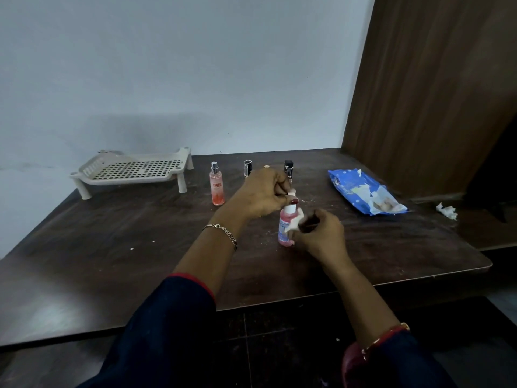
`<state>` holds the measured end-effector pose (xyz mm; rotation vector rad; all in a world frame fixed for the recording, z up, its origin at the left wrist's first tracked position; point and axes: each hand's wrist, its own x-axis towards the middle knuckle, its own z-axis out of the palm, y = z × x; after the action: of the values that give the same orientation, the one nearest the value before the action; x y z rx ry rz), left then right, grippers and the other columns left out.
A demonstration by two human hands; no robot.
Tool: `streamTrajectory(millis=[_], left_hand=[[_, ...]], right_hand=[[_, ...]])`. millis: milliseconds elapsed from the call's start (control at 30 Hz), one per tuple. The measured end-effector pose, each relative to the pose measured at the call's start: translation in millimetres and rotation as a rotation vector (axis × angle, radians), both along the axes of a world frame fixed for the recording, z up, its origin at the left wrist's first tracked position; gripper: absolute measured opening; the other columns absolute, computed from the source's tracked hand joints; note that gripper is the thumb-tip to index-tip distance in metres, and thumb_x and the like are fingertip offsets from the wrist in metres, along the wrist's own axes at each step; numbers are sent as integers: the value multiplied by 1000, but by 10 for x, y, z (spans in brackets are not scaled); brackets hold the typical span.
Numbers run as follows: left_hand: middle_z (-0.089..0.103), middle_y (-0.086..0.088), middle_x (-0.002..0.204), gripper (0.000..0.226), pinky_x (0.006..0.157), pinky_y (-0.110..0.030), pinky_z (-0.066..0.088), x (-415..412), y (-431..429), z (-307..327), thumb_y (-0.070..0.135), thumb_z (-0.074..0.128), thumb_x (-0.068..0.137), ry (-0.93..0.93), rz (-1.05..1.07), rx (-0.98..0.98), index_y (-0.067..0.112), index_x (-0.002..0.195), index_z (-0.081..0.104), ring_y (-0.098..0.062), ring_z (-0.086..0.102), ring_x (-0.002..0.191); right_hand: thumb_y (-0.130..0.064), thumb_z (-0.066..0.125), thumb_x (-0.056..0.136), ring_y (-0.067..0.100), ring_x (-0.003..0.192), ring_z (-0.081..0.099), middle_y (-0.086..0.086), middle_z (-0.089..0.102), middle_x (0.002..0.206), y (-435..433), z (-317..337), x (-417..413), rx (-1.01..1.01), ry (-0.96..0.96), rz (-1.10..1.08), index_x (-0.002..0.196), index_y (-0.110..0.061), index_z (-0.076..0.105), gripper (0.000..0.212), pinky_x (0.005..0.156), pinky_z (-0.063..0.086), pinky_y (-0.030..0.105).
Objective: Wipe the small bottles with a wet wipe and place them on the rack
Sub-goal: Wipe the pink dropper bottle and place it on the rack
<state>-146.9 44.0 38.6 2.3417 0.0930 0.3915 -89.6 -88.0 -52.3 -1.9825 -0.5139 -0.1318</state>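
Note:
A small pink bottle (284, 229) with a white cap stands mid-table. My left hand (260, 194) pinches its cap from above. My right hand (321, 233) presses a white wet wipe (296, 221) against the bottle's right side, fingers curled round the wipe. Behind stand an orange-pink spray bottle (217, 189), a small clear bottle with a black cap (248, 168) and a dark small bottle (288, 167), partly hidden by my left hand. The beige perforated rack (134, 170) sits at the back left with nothing on it.
A blue wet-wipe pack (363, 191) lies open at the right of the dark wooden table (112, 247). A crumpled white wipe (447, 211) lies beyond it, near a brown wooden panel (433, 93). White crumbs dot the tabletop.

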Motion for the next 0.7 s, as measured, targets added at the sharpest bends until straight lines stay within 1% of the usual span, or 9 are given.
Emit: streamTrajectory(millis=[100, 200, 267, 333, 367, 433, 533, 633, 700], left_hand=[[65, -7, 80, 18, 73, -21, 51, 10, -2, -13, 8, 74, 77, -11, 12, 2, 1, 91, 67, -7, 57, 67], [65, -3, 81, 21, 71, -18, 50, 23, 11, -65, 11, 76, 75, -16, 29, 17, 3, 93, 67, -8, 58, 71], [64, 0, 79, 22, 67, -12, 48, 28, 5, -92, 12, 77, 75, -16, 46, 17, 5, 93, 67, -7, 57, 70], [64, -1, 80, 22, 70, -14, 49, 43, -3, -107, 10, 77, 74, -21, 54, -5, 5, 93, 67, -8, 58, 72], [65, -3, 81, 22, 72, -17, 51, 46, -9, -112, 9, 77, 74, -23, 55, -11, 5, 93, 67, -8, 58, 72], [65, -4, 82, 22, 75, -20, 52, 50, -24, -108, 8, 77, 73, -19, 53, -11, 4, 93, 67, -9, 58, 72], [64, -1, 79, 21, 75, -22, 52, 35, -39, -86, 8, 78, 73, -14, 45, 17, 6, 91, 68, -8, 58, 72], [63, 1, 77, 18, 73, -18, 51, 14, -25, -77, 9, 77, 73, -22, 46, 43, 10, 89, 67, -7, 58, 71], [64, 1, 77, 17, 74, -18, 52, 10, -27, -79, 8, 77, 74, -25, 39, 47, 12, 88, 67, -7, 59, 73]], right_hand=[[-2, 80, 67, 8, 75, 64, 6, 69, 83, 16, 142, -34, 306, 49, 144, 84, -4, 60, 26, 69, 54, 21], [-5, 65, 79, 4, 71, 61, 5, 68, 79, 14, 69, -58, 367, 92, 137, 80, -6, 62, 4, 65, 49, 18], [-7, 52, 85, 15, 74, 60, 17, 64, 78, -23, -54, -24, 368, 202, 96, 72, -4, 56, 14, 71, 51, 34], [-10, 42, 89, 35, 86, 62, 29, 62, 88, -33, -131, 49, 271, 303, 74, 70, -4, 52, 22, 84, 49, 56], [-10, 40, 89, 39, 90, 61, 30, 62, 91, -24, -122, 63, 223, 326, 76, 69, -6, 52, 24, 87, 47, 59], [-7, 41, 88, 31, 83, 62, 23, 66, 84, 20, -36, 59, 246, 339, 117, 69, -10, 55, 24, 84, 52, 48], [-4, 40, 89, 9, 64, 62, -3, 69, 64, 84, 142, 44, 405, 394, 226, 73, -13, 64, 30, 59, 49, 18], [-14, 34, 90, 19, 78, 57, 6, 64, 81, 92, 146, 64, 483, 614, 252, 83, -9, 56, 24, 72, 44, 27], [-17, 30, 91, 26, 86, 49, 16, 55, 92, 82, 144, 105, 386, 647, 269, 93, -8, 52, 24, 78, 39, 36]])
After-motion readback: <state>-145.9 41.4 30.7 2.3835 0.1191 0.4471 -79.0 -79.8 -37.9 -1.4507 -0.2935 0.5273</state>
